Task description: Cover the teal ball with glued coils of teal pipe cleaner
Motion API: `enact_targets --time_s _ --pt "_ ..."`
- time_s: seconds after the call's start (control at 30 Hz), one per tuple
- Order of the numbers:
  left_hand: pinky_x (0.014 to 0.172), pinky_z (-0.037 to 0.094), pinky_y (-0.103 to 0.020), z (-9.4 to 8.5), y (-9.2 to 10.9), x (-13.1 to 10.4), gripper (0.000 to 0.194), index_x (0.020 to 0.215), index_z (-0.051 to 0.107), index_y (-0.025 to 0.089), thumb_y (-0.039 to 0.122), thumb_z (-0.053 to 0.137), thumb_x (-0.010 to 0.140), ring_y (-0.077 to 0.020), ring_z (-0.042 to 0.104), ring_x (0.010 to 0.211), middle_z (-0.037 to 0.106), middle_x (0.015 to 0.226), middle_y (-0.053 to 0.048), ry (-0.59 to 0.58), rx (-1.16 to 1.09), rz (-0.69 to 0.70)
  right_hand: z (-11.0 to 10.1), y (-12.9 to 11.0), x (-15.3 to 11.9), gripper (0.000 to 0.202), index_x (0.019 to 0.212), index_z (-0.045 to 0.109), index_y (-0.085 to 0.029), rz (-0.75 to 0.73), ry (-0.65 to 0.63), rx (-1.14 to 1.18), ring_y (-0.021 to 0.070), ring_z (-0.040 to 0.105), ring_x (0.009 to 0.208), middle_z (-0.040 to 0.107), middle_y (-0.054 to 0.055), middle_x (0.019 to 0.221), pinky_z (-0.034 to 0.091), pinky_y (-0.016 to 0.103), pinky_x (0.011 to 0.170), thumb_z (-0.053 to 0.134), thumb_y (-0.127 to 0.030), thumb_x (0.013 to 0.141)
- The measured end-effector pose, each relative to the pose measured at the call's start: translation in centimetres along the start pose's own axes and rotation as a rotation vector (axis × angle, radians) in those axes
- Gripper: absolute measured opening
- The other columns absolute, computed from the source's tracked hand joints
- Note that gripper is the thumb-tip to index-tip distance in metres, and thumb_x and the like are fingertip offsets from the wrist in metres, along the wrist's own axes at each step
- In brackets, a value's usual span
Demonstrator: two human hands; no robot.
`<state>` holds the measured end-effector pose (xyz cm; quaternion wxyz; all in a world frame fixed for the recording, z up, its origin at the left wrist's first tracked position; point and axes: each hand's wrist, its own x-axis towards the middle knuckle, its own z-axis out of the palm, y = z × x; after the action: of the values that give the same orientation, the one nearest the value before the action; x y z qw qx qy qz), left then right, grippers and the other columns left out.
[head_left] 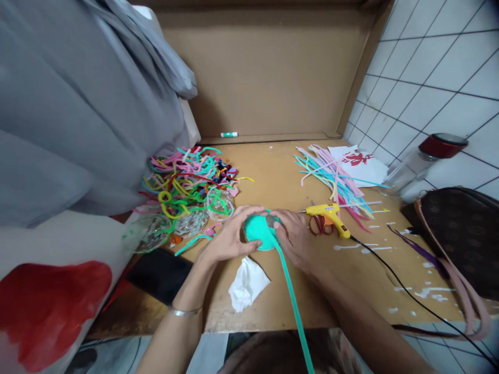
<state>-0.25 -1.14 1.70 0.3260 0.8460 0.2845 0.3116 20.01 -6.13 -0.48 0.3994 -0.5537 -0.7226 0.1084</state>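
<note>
Fingers of your L hand are curled round the left side of the teal disc, thumb along the near edge; your R hand grips the opposite side, thumb bent in over the top face beside a grey patch, too small to ID. So both hands are closed on it, approx. mid-counter, between the tangle of fuzzy stems on the L and the glue gun on the R. A long teal strand runs from the disc toward you, past the counter's near edge.

Handling, my est.: v. light, soft + fuzzy outside, so prob. not slippery; can't tell how stiff the core is. The strand looks bendy, prob. wire-cored, so it may kink if yanked. Best hold: opp. sides of the rim, light pressure, w/ thumb flat where the strand meets the disc; don't lift by the strand, as it could pull loose.
</note>
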Motion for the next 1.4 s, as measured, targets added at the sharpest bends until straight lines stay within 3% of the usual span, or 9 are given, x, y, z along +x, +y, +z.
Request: enact_targets --time_s 0.37,0.57,0.73,0.87,0.97,1.1,1.27,1.4 --pt "0.116 0.036 -0.048 0.5 -0.3 -0.1 0.068 0.148 0.036 0.023 0.020 0.055 0.083 -0.0292 0.046 0.136 0.051 0.147 -0.010 -0.032 0.033 0.065 -0.1 0.4 -0.1 0.037 0.122 0.059 -0.020 -0.007 -0.023 -0.037 0.0237 0.060 0.112 0.068 0.011 0.121 0.040 0.040 0.094 0.032 -0.031 0.100" --pt "0.116 0.035 -0.051 1.2 0.1 -0.1 0.067 0.147 0.035 0.022 0.017 0.049 0.081 -0.0301 0.043 0.137 0.050 0.145 -0.011 -0.034 0.010 0.071 -0.2 -0.5 -0.9 0.036 0.124 0.053 -0.020 -0.311 0.208 -0.159 0.0275 0.059 0.110 0.066 0.012 0.117 0.037 0.046 0.096 0.045 -0.029 0.091" --pt "0.116 0.036 -0.050 1.2 0.0 -0.1 0.065 0.143 0.038 0.023 0.016 0.049 0.079 -0.0294 0.046 0.134 0.050 0.145 -0.011 -0.006 0.002 0.046 0.3 -1.6 -1.6 0.027 0.112 0.057 -0.023 -0.475 0.378 -0.241 0.0241 0.062 0.091 0.068 0.008 0.095 0.041 0.045 0.090 0.057 -0.026 0.085" --pt "0.117 0.036 -0.049 1.2 -0.1 0.0 0.064 0.143 0.038 0.021 0.017 0.049 0.080 -0.0292 0.046 0.135 0.050 0.145 -0.011 -0.010 0.001 0.052 -0.1 -1.8 -1.4 0.016 0.098 0.058 -0.024 -0.416 0.393 -0.139 0.0178 0.062 0.078 0.066 0.003 0.083 0.044 0.037 0.077 0.056 -0.011 0.088" --pt "0.116 0.036 -0.049 1.2 0.0 0.0 0.061 0.143 0.038 0.021 0.021 0.049 0.083 -0.0294 0.046 0.135 0.050 0.145 -0.012 -0.011 0.001 0.059 -0.6 -1.7 -1.1 0.019 0.103 0.059 -0.024 -0.372 0.361 -0.090 0.0189 0.063 0.082 0.068 0.005 0.089 0.046 0.036 0.075 0.058 -0.013 0.088" --pt "0.117 0.035 -0.049 1.1 0.1 0.1 0.063 0.141 0.040 0.020 0.018 0.049 0.079 -0.0293 0.044 0.136 0.050 0.145 -0.012 -0.009 0.011 0.049 -0.3 -1.6 -1.1 0.029 0.114 0.056 -0.022 -0.431 0.324 -0.206 0.0228 0.063 0.087 0.069 0.009 0.096 0.044 0.039 0.077 0.058 -0.022 0.085" --pt "0.114 0.037 -0.050 1.0 0.3 0.2 0.063 0.139 0.041 0.020 0.016 0.050 0.077 -0.0301 0.047 0.133 0.051 0.142 -0.013 -0.015 0.005 0.053 0.2 -2.0 -1.2 0.017 0.103 0.059 -0.023 -0.400 0.361 -0.224 0.0203 0.062 0.080 0.069 0.005 0.086 0.041 0.037 0.075 0.059 -0.019 0.087" --pt "0.112 0.038 -0.050 1.1 0.5 0.3 0.060 0.137 0.043 0.020 0.016 0.051 0.077 -0.0306 0.048 0.131 0.053 0.139 -0.013 -0.018 0.002 0.066 -0.1 -2.1 -1.0 0.019 0.104 0.060 -0.024 -0.392 0.390 -0.175 0.0207 0.063 0.081 0.069 0.005 0.088 0.041 0.036 0.074 0.061 -0.019 0.086"
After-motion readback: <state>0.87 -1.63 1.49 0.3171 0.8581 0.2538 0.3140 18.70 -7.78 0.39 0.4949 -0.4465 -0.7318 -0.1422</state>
